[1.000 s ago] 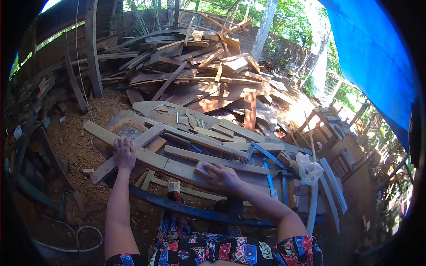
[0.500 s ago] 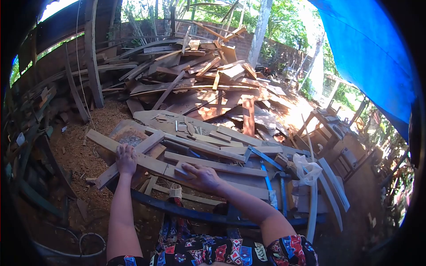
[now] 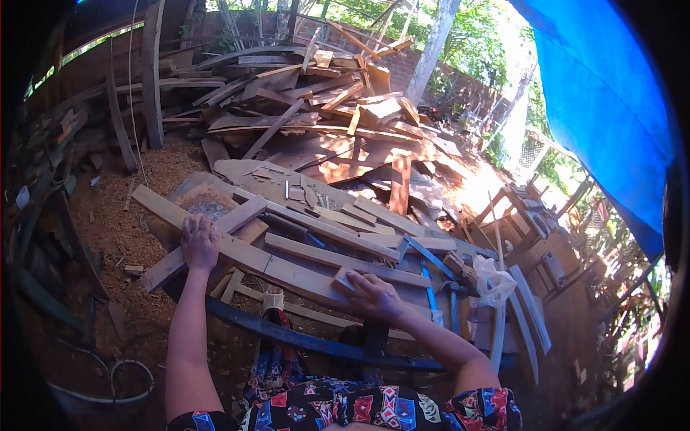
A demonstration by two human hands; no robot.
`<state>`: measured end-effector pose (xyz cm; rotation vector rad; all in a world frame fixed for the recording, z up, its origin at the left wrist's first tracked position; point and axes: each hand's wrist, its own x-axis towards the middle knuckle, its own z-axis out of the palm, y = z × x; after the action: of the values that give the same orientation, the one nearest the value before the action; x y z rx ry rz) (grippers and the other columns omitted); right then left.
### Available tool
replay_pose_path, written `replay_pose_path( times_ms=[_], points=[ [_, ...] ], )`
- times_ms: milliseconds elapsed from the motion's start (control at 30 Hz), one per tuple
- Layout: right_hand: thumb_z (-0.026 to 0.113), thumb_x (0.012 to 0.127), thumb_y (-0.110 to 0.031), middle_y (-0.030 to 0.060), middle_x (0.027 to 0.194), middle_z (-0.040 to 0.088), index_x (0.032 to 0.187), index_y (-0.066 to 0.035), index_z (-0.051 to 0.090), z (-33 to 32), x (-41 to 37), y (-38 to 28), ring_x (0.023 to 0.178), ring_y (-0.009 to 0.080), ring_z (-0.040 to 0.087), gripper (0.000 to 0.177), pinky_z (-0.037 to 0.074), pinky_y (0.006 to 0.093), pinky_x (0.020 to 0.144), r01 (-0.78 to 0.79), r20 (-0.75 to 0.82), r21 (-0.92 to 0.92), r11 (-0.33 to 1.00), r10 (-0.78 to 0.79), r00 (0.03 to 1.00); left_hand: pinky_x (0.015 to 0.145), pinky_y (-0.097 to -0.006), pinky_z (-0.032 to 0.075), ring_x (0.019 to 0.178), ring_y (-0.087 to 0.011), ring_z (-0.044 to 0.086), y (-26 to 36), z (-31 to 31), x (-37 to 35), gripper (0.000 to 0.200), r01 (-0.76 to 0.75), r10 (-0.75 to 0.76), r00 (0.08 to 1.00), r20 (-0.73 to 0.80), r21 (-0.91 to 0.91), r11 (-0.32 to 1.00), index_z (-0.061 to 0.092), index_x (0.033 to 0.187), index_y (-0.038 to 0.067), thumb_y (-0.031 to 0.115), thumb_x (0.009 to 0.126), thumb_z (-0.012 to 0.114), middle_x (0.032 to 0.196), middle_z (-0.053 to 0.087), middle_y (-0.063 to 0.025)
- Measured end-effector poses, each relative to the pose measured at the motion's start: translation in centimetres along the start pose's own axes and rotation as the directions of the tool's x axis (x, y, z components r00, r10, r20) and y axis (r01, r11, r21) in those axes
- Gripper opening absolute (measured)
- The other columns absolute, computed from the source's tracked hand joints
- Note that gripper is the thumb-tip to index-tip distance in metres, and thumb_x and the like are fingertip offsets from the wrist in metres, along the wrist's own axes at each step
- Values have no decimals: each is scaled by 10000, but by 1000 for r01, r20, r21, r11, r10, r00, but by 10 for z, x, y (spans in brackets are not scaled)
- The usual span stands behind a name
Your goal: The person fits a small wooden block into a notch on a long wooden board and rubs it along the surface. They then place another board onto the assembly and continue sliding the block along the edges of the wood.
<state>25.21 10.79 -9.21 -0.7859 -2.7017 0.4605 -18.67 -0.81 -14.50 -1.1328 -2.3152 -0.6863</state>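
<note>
Two hands of ours are on the long board [image 3: 295,278], and only one of them has shifted its place on it. Half a second ago our right hand [image 3: 379,299] had the small block [image 3: 343,281] just beside the dark line across the board; now it has carried the block away to the right, well apart from that line. A second ago the block sat nearer to where it is now, so we have gone left and come back along the same stretch. We judge that this is a to-and-fro stroke, with the rightward half now covered.

Our right hand grasps the block from above, fingers bent over it, and the block lies on the upper face of the board. Our left hand [image 3: 200,243] has kept its spot where the crosspiece [image 3: 246,215] meets the board, laid over the top with fingers bent; we cannot tell whether it grips underneath. To us it seems to steady the wood against the strokes.

Just beyond the block runs a loose strip [image 3: 323,253]. Farther right, the hammer [image 3: 454,310] and the plastic bag [image 3: 494,281] lie apart from both hands.
</note>
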Motion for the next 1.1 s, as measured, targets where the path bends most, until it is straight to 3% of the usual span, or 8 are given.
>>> replay_pose_path(
  times_ms=[133,167,200,300,533,667,833,1100],
  points=[
    [657,856,-338,248,1115,585,1345,-128,466,32,76,-64,966,422,611,565,505,463,818,212,-27,75,974,-211,977,987,-524,393,1313,-297,344,0,-2,-1,242,7,-7,999,36,-1,1000,573,1110,173,262,892,518,1315,462,-31],
    [609,880,-372,270,1073,585,1335,-142,474,29,96,-87,924,423,627,527,524,464,788,410,-111,14,912,-406,907,988,-522,392,1313,-294,344,0,0,-1,242,2,-2,1000,23,-2,1000,572,1113,175,257,892,516,1311,461,-31],
    [585,896,-354,278,1088,575,1325,-141,477,47,115,-92,945,431,618,491,516,468,800,255,-25,103,962,-253,967,988,-522,392,1313,-294,344,0,1,0,242,-5,6,1000,13,-7,1000,572,1113,175,257,892,516,1311,461,-31],
    [554,908,-351,285,1101,556,1336,-158,471,53,146,-122,958,443,610,476,502,484,815,196,70,126,973,-205,976,994,-520,386,1315,-295,341,-3,0,0,240,-2,2,1000,9,-15,1000,575,1113,171,257,897,511,1311,462,-33],
    [607,877,-376,209,1035,579,1363,-215,450,55,109,-92,904,395,619,535,504,460,750,225,-29,5,974,-225,974,1000,-518,384,1321,-300,337,-2,-2,-2,237,-2,4,999,43,-38,999,571,1108,164,258,902,501,1315,465,-35],
    [638,849,-324,207,1055,568,1337,-205,474,24,44,-57,901,410,614,528,516,459,765,139,0,-21,990,-139,990,1001,-511,384,1312,-303,345,-3,1,-2,214,-14,14,1000,14,-47,999,570,1085,161,245,898,507,1301,473,-37],
    [681,820,-238,203,1063,559,1331,-140,471,7,-25,-8,960,411,591,561,501,472,771,216,-131,-61,975,-222,966,1006,-505,379,1301,-310,354,0,0,-1,196,-17,16,1000,-14,-44,999,565,1065,160,228,887,522,1286,477,-47],
    [692,790,-206,176,1040,555,1306,-145,503,12,-12,-8,910,366,559,552,477,457,781,260,-148,-197,945,-290,945,987,-509,384,1300,-307,360,4,-8,-1,208,28,-28,1000,0,-54,998,564,1061,165,218,862,532,1287,478,-43]
  ],
)
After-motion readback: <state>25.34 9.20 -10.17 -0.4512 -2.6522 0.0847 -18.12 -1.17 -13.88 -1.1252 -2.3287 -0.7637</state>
